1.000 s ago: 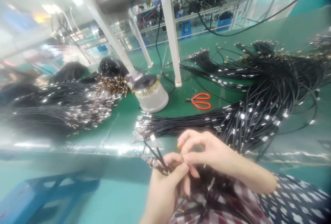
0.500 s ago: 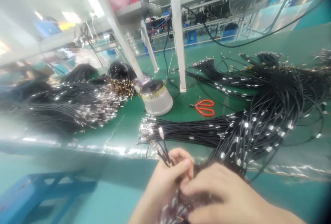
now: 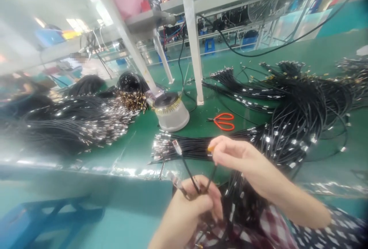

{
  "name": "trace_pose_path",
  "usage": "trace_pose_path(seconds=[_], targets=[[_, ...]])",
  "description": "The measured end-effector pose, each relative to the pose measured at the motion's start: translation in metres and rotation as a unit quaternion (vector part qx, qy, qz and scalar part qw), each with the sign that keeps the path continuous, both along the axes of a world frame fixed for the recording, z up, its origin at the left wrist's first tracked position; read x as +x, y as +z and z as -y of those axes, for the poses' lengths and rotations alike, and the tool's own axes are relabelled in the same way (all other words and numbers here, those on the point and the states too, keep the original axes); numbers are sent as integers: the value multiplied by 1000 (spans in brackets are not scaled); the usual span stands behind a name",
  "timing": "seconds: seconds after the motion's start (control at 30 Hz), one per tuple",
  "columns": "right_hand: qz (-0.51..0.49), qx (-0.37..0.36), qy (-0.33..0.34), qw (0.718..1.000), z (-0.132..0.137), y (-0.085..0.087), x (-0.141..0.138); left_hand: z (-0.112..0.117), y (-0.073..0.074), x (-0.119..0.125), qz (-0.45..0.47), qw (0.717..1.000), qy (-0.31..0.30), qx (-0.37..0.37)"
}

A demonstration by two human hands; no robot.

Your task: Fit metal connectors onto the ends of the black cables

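My left hand (image 3: 191, 208) is closed around several thin black cables (image 3: 189, 169) low in the middle of the view. One cable rises out of the fist and ends in a silver metal connector (image 3: 177, 147). Above and to the right, my right hand (image 3: 240, 159) pinches another black cable near its yellowish tip (image 3: 211, 149). That cable runs down into the left fist. Behind both hands, a thick bundle of black cables (image 3: 198, 150) with silver ends lies along the front of the green table (image 3: 129, 141).
Orange-handled scissors (image 3: 224, 121) lie behind the bundle. Left of them is a white round tub (image 3: 172, 118) with a dark top. Large heaps of black cables lie at left (image 3: 71, 114) and right (image 3: 310, 107). White posts (image 3: 192, 49) hold a shelf. A blue stool (image 3: 57, 218) stands lower left.
My right hand has moved up and away from the left hand, and now pinches a cable's yellowish tip. The connector above my left fist stands further out. The view has shifted slightly.
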State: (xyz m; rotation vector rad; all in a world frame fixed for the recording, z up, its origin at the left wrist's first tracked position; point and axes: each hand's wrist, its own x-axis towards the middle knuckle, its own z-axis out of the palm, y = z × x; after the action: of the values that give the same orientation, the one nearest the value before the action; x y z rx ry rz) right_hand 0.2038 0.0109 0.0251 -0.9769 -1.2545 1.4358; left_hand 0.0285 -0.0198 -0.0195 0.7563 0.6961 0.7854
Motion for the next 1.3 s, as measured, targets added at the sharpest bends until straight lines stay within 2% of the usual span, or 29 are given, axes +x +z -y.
trace_pose_path(seconds=[0.1,0.17,0.27,0.37,0.47,0.57,0.63,0.73,0.9,0.97,1.03,1.13,1.2,1.3], targets=[[-51,-72,-10,996,3,-12,18,-2,1,-1,41,999,30,-13],[-61,-93,-6,994,5,-16,26,-4,1,0,41,998,55,-15],[-56,-94,16,994,7,-17,28,-6,2,0,29,998,62,-9],[-45,-69,-18,996,4,-16,23,-3,4,0,4,999,32,-1],[-38,-55,-26,997,1,-17,21,1,7,0,-27,998,59,7],[-45,-53,6,998,0,-17,29,-1,11,2,-14,994,107,5],[-49,-42,58,996,1,-15,37,-5,13,3,10,991,134,-14],[-4,-21,113,993,5,-10,41,-7,13,6,20,989,141,-34],[142,53,16,988,19,-6,14,3,14,13,-70,996,61,-8],[153,70,-15,986,23,-8,6,7,15,14,-97,993,61,-13],[122,48,-28,991,24,-11,6,9,17,13,-111,990,85,-29],[0,-45,-32,998,24,-19,11,9,17,12,-116,986,111,-45],[-83,-105,-22,991,25,-25,12,10,17,12,-109,987,107,-46],[-157,-148,-7,976,29,-31,6,11,16,13,-100,990,95,-42]])
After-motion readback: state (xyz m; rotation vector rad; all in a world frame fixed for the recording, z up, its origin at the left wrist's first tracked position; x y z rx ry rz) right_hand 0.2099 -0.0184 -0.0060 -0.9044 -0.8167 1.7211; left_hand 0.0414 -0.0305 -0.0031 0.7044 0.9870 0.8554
